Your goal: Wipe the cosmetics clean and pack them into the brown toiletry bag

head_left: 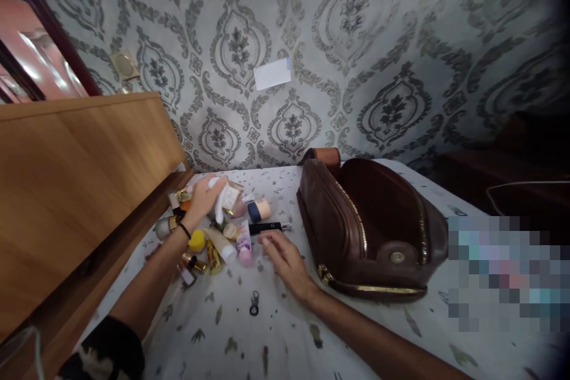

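My left hand [203,199] reaches into a cluster of cosmetics, its fingers closed on a white cloth-like piece [219,206] whose exact kind I cannot make out. My right hand [287,261] rests with fingers apart and nothing in it, close to a black tube with a silvery end [266,228]. Between the hands lie a pink-and-white squeeze tube [244,243], a cream tube [221,244], a yellow round item [196,241] and small gold bottles [214,258]. A jar with a navy base and peach top [259,211] sits behind the black tube.
A brown leather bag [378,273] stands unzipped on the right, a brown cylindrical item [326,157] behind it. A wooden board [89,190] borders the left side. Patterned wallpaper [294,124] rises behind the printed sheet [231,326]. A black ring-like item [253,304] lies in front.
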Available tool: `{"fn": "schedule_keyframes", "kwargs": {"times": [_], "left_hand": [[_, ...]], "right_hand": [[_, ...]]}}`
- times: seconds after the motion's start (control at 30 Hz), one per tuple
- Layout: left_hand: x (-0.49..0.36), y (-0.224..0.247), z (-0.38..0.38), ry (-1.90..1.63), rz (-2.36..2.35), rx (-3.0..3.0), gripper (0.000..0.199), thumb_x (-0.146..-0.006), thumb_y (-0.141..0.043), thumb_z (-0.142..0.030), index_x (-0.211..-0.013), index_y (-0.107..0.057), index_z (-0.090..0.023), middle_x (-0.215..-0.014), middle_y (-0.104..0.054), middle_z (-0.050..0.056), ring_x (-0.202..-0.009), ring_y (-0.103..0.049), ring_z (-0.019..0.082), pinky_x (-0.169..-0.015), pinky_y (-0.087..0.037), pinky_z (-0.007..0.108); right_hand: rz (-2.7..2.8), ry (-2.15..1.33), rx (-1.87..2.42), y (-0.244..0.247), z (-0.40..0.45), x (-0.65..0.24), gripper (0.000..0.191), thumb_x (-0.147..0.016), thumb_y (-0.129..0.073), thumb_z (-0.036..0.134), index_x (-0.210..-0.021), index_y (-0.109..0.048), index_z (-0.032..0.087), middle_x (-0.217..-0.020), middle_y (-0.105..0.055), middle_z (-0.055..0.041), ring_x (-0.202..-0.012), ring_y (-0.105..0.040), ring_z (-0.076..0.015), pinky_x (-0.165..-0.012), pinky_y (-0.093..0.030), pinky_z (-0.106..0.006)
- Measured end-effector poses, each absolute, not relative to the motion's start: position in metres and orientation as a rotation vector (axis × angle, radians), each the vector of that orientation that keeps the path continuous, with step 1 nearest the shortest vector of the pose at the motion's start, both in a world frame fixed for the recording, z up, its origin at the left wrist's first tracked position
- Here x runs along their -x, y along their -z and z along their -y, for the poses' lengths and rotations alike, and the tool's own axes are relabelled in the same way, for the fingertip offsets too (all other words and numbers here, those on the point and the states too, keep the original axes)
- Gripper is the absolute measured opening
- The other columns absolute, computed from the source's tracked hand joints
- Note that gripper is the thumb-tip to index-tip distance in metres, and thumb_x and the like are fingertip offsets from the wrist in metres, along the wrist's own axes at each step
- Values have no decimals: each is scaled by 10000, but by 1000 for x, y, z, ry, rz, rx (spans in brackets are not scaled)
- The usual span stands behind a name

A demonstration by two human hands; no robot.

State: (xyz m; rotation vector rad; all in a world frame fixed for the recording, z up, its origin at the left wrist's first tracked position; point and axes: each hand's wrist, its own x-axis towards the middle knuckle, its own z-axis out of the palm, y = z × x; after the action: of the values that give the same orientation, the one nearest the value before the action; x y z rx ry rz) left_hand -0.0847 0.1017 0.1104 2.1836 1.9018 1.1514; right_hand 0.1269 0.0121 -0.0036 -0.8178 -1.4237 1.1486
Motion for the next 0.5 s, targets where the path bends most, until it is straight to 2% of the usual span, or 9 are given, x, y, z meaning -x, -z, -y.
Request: {"fn": "schedule_keyframes", "kwargs": {"times": [0.1,0.2,0.33,0.43,0.5], "left_hand": [[59,-89,-51,-1103,-1608,-2197,363,-925,-470,-482,-843,-640,-172,-775,-685,9,-710,-611,162,-648,-482,243],[39,-73,-18,-1085,-1445,-2154,355,-921,-509,-505,-842,-644,-186,-770,-682,1,-704,-615,163,-636,-476,244],[24,-63,-2,-1139,-1430,-2092,303,-961,-479,-467,-904,-609,-199,-852,-678,29,-799,-628,197,-744,-478,298],[10,-50,10,-1202,-1450,-2115,258,-995,-424,-392,-1100,-579,-216,-1055,-681,70,-1000,-633,232,-903,-475,366],[-1,-39,23,-1218,-1423,-2236,315,-993,-432,-355,-1257,-529,-215,-1202,-648,110,-1145,-597,258,-997,-452,420]], "right_hand": [[1012,-1700,637,-11,-3,-121,439,-885,-582,626,-1042,-659,224,-957,-692,-53,-839,-656,-205,-783,-504,-346],[746,-2119,469,-24,13,-120,555,-913,-475,700,-1133,-630,215,-942,-721,-60,-773,-676,-192,-797,-520,-365],[578,-2193,463,-27,37,-127,463,-988,-435,580,-1113,-638,183,-887,-732,-48,-751,-687,-170,-802,-526,-333],[472,-2150,456,-19,48,-132,393,-995,-435,506,-1054,-659,189,-866,-739,-42,-767,-693,-179,-819,-524,-341],[445,-2117,440,-14,51,-135,358,-969,-466,496,-1050,-665,209,-896,-748,-41,-828,-698,-204,-854,-518,-372]]}}
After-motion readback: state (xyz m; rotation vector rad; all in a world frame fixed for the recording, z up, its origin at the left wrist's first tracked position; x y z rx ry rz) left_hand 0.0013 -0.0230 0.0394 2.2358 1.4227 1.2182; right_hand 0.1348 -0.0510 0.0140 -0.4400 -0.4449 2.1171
